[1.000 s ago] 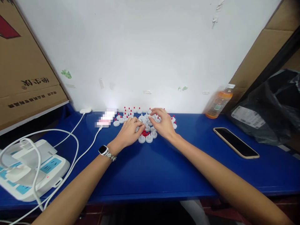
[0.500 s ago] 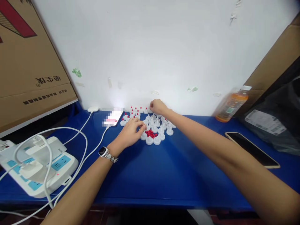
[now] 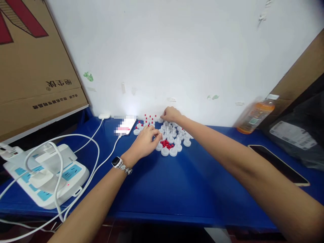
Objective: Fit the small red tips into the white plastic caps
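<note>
No bowl or tray holds the small parts: the round white plastic caps [image 3: 169, 138] lie loose in a cluster on the blue tabletop [image 3: 182, 182] against the white wall [image 3: 177, 50], and a little heap of tiny red plastic plugs [image 3: 166, 144] sits on the bare surface, ringed on its near side by caps. The row of caps nearest the wall [image 3: 150, 118] already carries red tips. The caps are too many and too small to count surely, a few dozen at a guess; the plugs cannot be counted.

The left hand [image 3: 146, 143], with a silver-banded wristwatch [image 3: 116, 162] on its wrist, rests at the near left edge of the cluster, its fingertips drawn together on a cap just beside the red heap. The right hand [image 3: 171, 114] reaches to the far edge by the wall, fingers curled and closed over the caps there; what it pinches cannot be told.

Elsewhere stand one orange drink bottle with a white lid [image 3: 255, 114], one dark smartphone lying face up [image 3: 278, 164] at the right, one lit smartphone [image 3: 125, 125] on a white cable, one white power strip with blue sockets [image 3: 48, 175], two brown cardboard boxes [image 3: 30, 67] and one black plastic bag [image 3: 298, 135].

Against half a second ago, both hands keep their places among the caps, the right one staying at the far row; only the view has swung slightly leftward.
</note>
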`<state>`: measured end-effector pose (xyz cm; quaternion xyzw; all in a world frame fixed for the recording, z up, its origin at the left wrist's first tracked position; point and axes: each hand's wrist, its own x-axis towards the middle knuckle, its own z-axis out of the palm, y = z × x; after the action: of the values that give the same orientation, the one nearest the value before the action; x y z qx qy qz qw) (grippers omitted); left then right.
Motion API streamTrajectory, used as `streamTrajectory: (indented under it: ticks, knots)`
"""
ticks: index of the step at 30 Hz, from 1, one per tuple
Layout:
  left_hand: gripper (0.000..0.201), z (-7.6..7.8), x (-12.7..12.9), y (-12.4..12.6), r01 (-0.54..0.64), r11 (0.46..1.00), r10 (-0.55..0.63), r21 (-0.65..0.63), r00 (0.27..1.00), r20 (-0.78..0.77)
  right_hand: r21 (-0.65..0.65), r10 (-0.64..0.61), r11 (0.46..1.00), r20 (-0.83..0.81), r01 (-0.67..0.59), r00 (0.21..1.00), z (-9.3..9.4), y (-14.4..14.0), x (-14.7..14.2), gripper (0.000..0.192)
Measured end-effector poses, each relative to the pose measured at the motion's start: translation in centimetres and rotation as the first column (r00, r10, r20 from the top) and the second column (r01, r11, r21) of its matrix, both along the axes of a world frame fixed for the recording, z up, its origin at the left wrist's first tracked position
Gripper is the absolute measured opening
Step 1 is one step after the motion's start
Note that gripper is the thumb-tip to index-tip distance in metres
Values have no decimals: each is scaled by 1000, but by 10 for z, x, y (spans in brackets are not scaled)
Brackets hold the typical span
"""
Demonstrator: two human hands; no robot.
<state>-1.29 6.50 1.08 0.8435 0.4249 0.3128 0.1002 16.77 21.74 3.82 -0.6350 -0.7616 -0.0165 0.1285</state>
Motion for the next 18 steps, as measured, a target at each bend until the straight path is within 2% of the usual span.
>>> streamTrajectory:
  ticks: [6,10,12,14,16,18]
  knots:
    - [33,1,0,0,-60,998,60,29,998,-12,-6,-22,1000,-21,21,1000,0,-3,-23,25]
    - [31,4,-1,-1,-67,996,67,52,998,20,49,-30,998,-82,34,996,5,-20,-16,21]
    - [28,5,0,-2,-76,994,72,73,996,55,149,15,989,-144,7,989,8,-40,-6,24]
    - [25,7,2,-4,-80,992,71,93,993,95,294,162,952,-264,-81,951,8,-69,6,22]
    - [23,7,6,-7,-75,992,62,97,990,127,336,307,925,-388,-176,869,4,-103,17,19]
    - [23,8,12,-12,-58,993,45,100,990,133,311,356,924,-480,-224,802,-2,-138,24,16]
